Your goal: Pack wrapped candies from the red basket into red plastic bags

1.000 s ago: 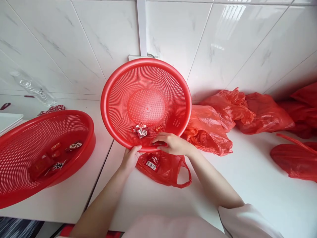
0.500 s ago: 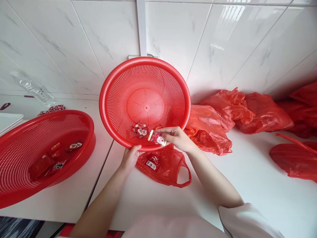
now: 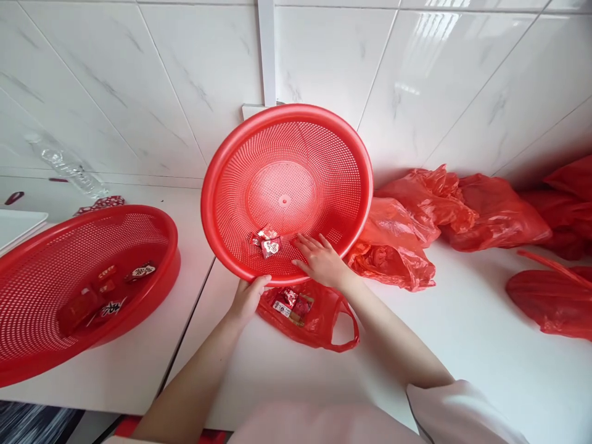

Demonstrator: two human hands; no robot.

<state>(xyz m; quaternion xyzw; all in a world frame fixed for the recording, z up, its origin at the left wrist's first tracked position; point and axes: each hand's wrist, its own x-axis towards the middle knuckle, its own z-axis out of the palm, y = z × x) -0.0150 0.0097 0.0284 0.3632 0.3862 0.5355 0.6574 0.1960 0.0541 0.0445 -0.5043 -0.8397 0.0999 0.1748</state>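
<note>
A red perforated plastic basket (image 3: 287, 115) is tilted toward me above the table. My left hand (image 3: 250, 298) grips its near rim, thumb on top. Inside the basket, my right hand (image 3: 322, 262) has its fingers stretched out over the lower right wall and holds nothing. A few small wrapped candies (image 3: 271, 246) lie in the basket to the left of those fingers. Under the near rim, a red plastic bag (image 3: 319, 327) lies on the table with several wrapped snacks (image 3: 291, 302) in its mouth; the rim hides part of it.
A second red basket (image 3: 169, 240) with several wrapped snacks stands at left. Behind it lie a clear plastic bottle (image 3: 74, 172) and a white tray (image 3: 18, 225). Filled red bags (image 3: 499, 209) line the tiled wall at right. Another red bag (image 3: 555, 296) lies at far right.
The gold-ended wrapped snack has left my right hand, and a similar one now shows in the bag. My right hand's fingers have spread. The basket has shifted slightly right.
</note>
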